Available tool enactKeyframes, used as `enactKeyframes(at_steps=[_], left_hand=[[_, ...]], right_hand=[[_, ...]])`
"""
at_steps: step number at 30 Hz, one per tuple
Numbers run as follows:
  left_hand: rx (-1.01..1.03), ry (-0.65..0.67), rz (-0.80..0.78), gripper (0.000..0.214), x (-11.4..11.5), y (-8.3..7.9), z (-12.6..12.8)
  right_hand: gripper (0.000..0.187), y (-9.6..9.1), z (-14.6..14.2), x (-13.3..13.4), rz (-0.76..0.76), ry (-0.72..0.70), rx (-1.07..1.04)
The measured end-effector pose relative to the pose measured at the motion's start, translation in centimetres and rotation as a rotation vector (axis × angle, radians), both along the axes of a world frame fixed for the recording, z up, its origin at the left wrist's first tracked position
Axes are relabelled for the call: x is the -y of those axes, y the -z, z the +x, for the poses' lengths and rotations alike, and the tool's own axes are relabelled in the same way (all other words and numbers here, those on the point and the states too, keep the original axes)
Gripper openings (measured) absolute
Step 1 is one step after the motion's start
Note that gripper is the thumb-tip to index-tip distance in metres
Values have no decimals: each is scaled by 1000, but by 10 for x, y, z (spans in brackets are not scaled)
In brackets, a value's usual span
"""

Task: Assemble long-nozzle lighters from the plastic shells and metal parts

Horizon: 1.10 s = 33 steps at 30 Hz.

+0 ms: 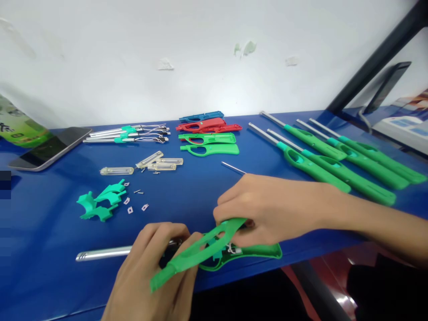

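Observation:
My left hand [157,272] is closed around the front end of a green lighter shell half [197,254], near where a silver metal tube [100,254] sticks out to the left. My right hand [264,209] pinches the other end of that shell, tilted above a second green shell half [257,253] that lies on the blue table [50,223] near its front edge. Small teal and white inner parts show between the two halves.
Several finished green lighters [334,156] lie at the right. Red, blue and green shell halves [209,133] are at the centre back, tube assemblies [127,133] to their left, clear tanks [157,162], teal triggers [102,203] and a phone [50,147] at far left.

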<state>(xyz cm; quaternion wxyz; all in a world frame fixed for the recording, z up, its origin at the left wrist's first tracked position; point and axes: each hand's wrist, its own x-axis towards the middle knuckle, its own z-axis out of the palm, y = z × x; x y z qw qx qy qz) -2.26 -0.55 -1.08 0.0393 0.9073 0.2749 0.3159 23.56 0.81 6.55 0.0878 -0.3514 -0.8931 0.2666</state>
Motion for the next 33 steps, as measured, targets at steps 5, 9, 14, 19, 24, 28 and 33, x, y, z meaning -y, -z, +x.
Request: enactKeyframes(at_steps=[5, 9, 14, 19, 24, 28, 33], left_hand=[[10, -17, -17, 12, 0, -3, 2], [11, 4, -28, 15, -2, -6, 3], [10, 8, 69, 18, -4, -4, 5], [-19, 33, 71, 19, -5, -1, 0], [-31, 47, 37, 17, -5, 2, -3], [-10, 41, 16, 16, -4, 0, -3], [1, 17, -56, 17, -2, -1, -5]], right_hand=[[16, 0, -1, 0, -122, 86, -45], [5, 1, 0, -1, -234, 161, -50], [20, -2, -2, -3, -299, 227, -42], [10, -3, -5, 2, -197, 200, -22], [14, -5, -11, 9, -87, 189, 64], [16, -5, -13, 14, -53, 204, 85], [28, 4, -9, 27, -41, 269, -34]])
